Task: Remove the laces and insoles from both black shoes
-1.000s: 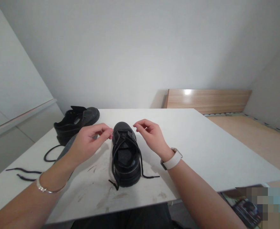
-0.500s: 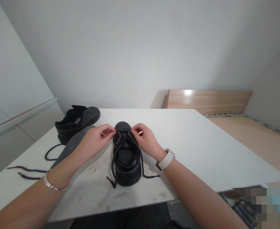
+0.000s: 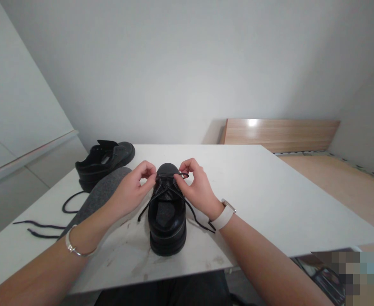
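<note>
A black shoe (image 3: 167, 238) stands on the white table in front of me, its heel toward me and toe pointing away. Black shoelace (image 3: 191, 208) crosses over its tongue, with one loose end trailing down each side. My left hand (image 3: 139, 185) is at the left eyelets near the toe, thumb and fingertips pinched on the lace. On the opposite side my right hand (image 3: 195, 182) also pinches the lace, and a small loop of it stands out by the fingers. The exact grip of the left fingertips is partly hidden.
A second black shoe (image 3: 106, 163) sits at the table's far left. Beside it lies a dark grey insole (image 3: 107, 191), partly under my left forearm. Loose black lace (image 3: 40, 225) lies on the left of the white table (image 3: 253, 204). A wooden board (image 3: 279, 134) stands behind, right.
The lace near the toe has been pulled out into a small loop at my right hand. Both loose ends have shifted, and the shoe has turned slightly.
</note>
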A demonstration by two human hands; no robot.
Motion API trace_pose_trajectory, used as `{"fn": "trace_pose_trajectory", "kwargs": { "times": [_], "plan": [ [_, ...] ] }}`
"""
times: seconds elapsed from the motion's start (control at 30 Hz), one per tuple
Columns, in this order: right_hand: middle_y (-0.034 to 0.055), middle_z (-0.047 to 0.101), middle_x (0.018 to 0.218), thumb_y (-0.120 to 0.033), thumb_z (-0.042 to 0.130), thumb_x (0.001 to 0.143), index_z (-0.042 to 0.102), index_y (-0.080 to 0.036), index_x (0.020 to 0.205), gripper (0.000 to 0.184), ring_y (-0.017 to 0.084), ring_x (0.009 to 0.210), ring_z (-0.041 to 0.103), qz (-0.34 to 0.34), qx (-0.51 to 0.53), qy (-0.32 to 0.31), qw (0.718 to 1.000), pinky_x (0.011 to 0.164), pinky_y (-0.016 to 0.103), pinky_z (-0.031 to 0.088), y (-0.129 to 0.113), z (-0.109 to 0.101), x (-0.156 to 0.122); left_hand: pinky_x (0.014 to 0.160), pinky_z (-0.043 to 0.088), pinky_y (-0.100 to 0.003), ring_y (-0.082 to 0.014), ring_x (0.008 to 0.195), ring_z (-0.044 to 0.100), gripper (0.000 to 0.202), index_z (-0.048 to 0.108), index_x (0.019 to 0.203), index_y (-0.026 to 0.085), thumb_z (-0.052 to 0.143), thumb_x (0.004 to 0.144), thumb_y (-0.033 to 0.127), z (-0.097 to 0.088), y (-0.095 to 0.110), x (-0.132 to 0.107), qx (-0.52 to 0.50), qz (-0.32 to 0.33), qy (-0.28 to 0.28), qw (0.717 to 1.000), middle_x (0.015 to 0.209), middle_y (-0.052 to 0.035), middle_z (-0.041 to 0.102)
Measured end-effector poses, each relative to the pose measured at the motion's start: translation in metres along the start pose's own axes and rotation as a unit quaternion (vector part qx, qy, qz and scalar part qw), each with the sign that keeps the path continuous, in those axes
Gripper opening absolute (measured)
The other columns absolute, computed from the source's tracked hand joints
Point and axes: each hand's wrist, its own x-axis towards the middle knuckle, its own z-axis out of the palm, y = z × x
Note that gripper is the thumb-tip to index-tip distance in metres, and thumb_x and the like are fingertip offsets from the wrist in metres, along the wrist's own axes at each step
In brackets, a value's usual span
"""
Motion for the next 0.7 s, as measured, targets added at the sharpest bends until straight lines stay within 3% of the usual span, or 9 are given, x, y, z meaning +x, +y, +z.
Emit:
{"fn": "trace_pose_trajectory", "kwargs": {
  "times": [0.13,0.23,0.33,0.47,0.6,0.7],
  "plan": [
    [-0.0001,0.053,0.082,-0.012,0.05,0.076,0.051,-0.021,0.093,0.019,0.017,0.077,0.051,-0.009,0.035,0.046,0.998,0.075,0.033,0.042,0.008,-0.008,0.005,0.071,0.04,-0.025,-0.0146,0.077,0.051,0.018,0.049,0.096,0.021,0.056,0.092,0.037,-0.002,0.002,0.0,-0.134,-0.058,-0.016,0.989,0.083,0.0018,0.052],
    [-0.0005,0.05,0.078,-0.01,0.046,0.071,0.051,-0.021,0.09,0.023,0.017,0.075,0.049,0.001,0.023,0.111,0.994,0.072,0.031,0.042,0.012,-0.014,0.008,0.069,0.04,-0.023,-0.0136,0.076,0.051,0.024,0.046,0.1,0.022,0.062,0.086,0.032,-0.004,0.0,0.001,-0.161,-0.05,-0.019,0.985,0.083,0.0022,0.05],
    [-0.0008,0.046,0.077,-0.013,0.048,0.072,0.052,-0.021,0.09,0.019,0.016,0.073,0.049,0.038,0.055,0.177,0.982,0.069,0.03,0.044,0.013,-0.017,0.01,0.067,0.042,-0.023,-0.0145,0.076,0.052,0.026,0.047,0.101,0.021,0.062,0.081,0.027,-0.008,-0.004,0.003,-0.107,-0.027,0.042,0.993,0.083,0.0015,0.049],
    [-0.0002,0.047,0.083,-0.026,0.055,0.081,0.05,-0.023,0.093,0.014,0.014,0.072,0.05,0.091,0.156,0.214,0.96,0.056,0.025,0.046,0.011,-0.018,0.012,0.063,0.042,-0.024,-0.0156,0.075,0.051,0.023,0.058,0.101,0.02,0.057,0.078,0.025,-0.012,-0.009,0.005,0.056,0.005,0.118,0.991,0.087,-0.0014,0.047],
    [-0.0029,0.05,0.075,-0.039,0.054,0.087,0.047,-0.024,0.093,0.018,0.008,0.047,0.041,0.148,0.293,0.202,0.923,0.036,0.02,0.029,0.005,-0.021,0.014,0.057,0.041,-0.024,-0.0137,0.066,0.052,0.027,0.06,0.104,0.019,0.058,0.08,0.031,-0.014,-0.01,0.006,0.068,-0.026,0.133,0.988,0.09,-0.0029,0.055],
    [-0.0054,0.048,0.059,-0.047,0.051,0.09,0.051,-0.022,0.092,0.025,0.006,0.038,0.028,0.16,0.343,0.156,0.912,0.036,0.02,0.016,0.0,-0.026,0.014,0.054,0.038,-0.024,-0.0142,0.058,0.053,0.025,0.059,0.1,0.018,0.057,0.084,0.037,-0.014,-0.01,0.006,0.014,-0.083,0.081,0.993,0.071,-0.0004,0.06]
  ]
}}
